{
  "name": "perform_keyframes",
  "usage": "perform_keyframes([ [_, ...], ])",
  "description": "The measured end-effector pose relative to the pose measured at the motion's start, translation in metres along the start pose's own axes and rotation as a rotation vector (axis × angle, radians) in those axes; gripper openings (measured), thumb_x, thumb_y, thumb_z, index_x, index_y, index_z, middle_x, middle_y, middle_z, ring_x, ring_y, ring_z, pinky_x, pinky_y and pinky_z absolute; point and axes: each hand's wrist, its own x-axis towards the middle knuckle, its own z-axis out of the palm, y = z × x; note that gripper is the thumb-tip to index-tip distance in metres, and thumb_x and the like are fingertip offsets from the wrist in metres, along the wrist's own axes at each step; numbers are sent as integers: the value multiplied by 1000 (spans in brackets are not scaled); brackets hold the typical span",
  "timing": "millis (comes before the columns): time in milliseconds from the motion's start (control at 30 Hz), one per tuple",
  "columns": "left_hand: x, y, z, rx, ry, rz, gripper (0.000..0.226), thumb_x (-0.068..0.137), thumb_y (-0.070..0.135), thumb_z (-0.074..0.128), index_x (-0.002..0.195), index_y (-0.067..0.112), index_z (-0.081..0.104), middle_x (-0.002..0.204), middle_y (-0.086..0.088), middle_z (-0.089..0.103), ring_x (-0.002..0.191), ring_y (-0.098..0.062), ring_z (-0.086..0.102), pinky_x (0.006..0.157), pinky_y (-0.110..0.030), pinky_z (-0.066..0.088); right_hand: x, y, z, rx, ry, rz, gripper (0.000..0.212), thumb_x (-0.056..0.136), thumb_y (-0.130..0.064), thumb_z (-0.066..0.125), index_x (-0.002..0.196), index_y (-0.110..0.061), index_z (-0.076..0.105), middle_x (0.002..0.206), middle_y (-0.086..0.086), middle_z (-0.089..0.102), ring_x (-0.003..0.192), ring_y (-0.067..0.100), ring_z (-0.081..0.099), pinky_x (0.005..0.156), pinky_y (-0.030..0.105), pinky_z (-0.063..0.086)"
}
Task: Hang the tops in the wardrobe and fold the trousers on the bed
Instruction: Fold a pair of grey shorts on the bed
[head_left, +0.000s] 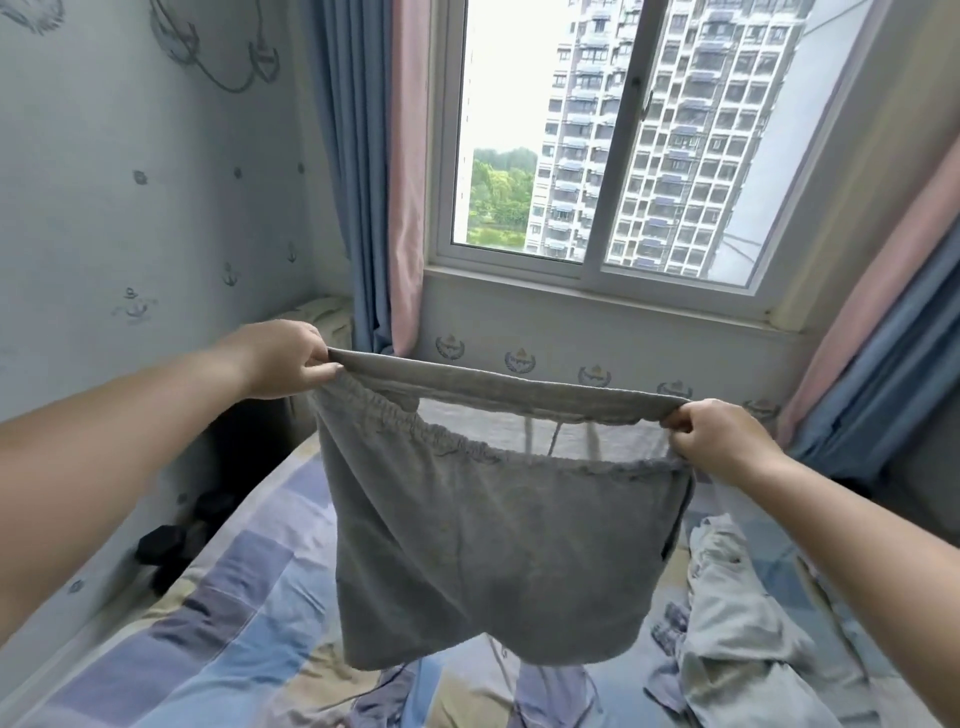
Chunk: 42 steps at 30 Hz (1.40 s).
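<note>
Grey trousers (483, 535) pinched by left hand (283, 358) and right hand (719, 436) hide the bed (223, 597); pale garment (727, 623) beside — window (597, 156) beyond.

I count one pair of grey trousers (483, 545), my two hands, left (283, 358) and right (722, 441), one pale garment (737, 623) on one bed (218, 597), two dumbbells (161, 545), one window (602, 156).

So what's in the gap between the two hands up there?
In the head view, the stretched waistband of the grey shorts spans it: the left hand pinches one end, the right hand the other. Nothing else is there.
</note>
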Motion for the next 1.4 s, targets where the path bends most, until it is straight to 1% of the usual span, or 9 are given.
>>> perform_keyframes([
  [100, 11, 24, 5, 65, -13, -97, 58, 81, 71, 49, 58, 18, 59, 68, 4, 59, 64, -13, 56, 52, -29, 40, -1, -6, -6, 20, -30, -33, 33, 79, -12, 61, 111, -10, 69, 109, 14, 61, 99, 29, 60, 84, 28, 46],
  [233, 20, 61, 15, -52, 69, -18, 42, 77, 50, 72, 63, 23, 43, 67, 4, 51, 71, -22, 57, 61, -33, 45, -8, -15, -17, 45, 7, -161, 27, 80, -7, 61, 105, -10, 71, 102, 6, 57, 93, 25, 58, 83, 31, 47],
  [400, 26, 93, 32, 66, -80, 89, 53, 80, 54, 65, 127, 35, 50, 114, 5, 66, 100, -20, 63, 64, -27, 42, -10, -9, -34, 40, 43, -197, 33, 81, -2, 58, 103, -19, 74, 109, -2, 60, 99, 19, 58, 88, 30, 46],
  [567, 32, 102, 44, 169, -155, -36, 20, 91, 33, 47, 93, 26, 65, 97, 5, 67, 89, -20, 63, 60, -26, 40, -17, 19, -38, -146, 13, -172, 20, 87, -13, 62, 97, -26, 75, 113, 0, 55, 101, 22, 57, 87, 29, 45],
  [733, 38, 89, 44, -259, -156, -294, 21, 91, 21, 42, 82, 15, 61, 74, 3, 72, 63, -14, 69, 64, -30, 53, -30, 45, -26, -369, -86, -33, 33, 87, -13, 53, 91, -40, 72, 110, -7, 55, 104, 18, 53, 78, 27, 44],
  [900, 46, 84, 54, -765, -20, -452, 29, 88, 4, 30, 92, 13, 56, 71, -14, 71, 59, -26, 70, 61, -36, 58, -34, 51, -4, -448, -120, 114, 32, 88, -11, 43, 106, -23, 66, 110, 1, 58, 105, 27, 59, 75, 31, 45],
  [1067, 52, 86, 61, -1132, -9, -540, 35, 92, 6, 26, 93, 16, 60, 78, -13, 69, 55, -17, 69, 57, -29, 54, -27, 47, 9, -121, -152, 336, 20, 85, -11, 46, 91, -10, 65, 98, 11, 68, 92, 30, 65, 75, 30, 51],
  [1233, 53, 85, 70, -1001, -27, -498, 18, 87, 7, 47, 83, 4, 65, 82, -14, 61, 71, -25, 59, 66, -29, 51, -13, 33, 8, 19, -146, 267, 16, 77, -12, 57, 75, -6, 72, 74, 11, 70, 79, 28, 67, 73, 31, 54],
  [1400, 47, 86, 79, -733, -94, -400, 21, 83, 24, 66, 69, 9, 58, 67, -7, 61, 63, -24, 56, 64, -34, 47, -3, 22, 11, -72, -166, 150, 29, 80, -9, 55, 95, -24, 75, 103, 1, 70, 99, 22, 62, 84, 27, 49],
])
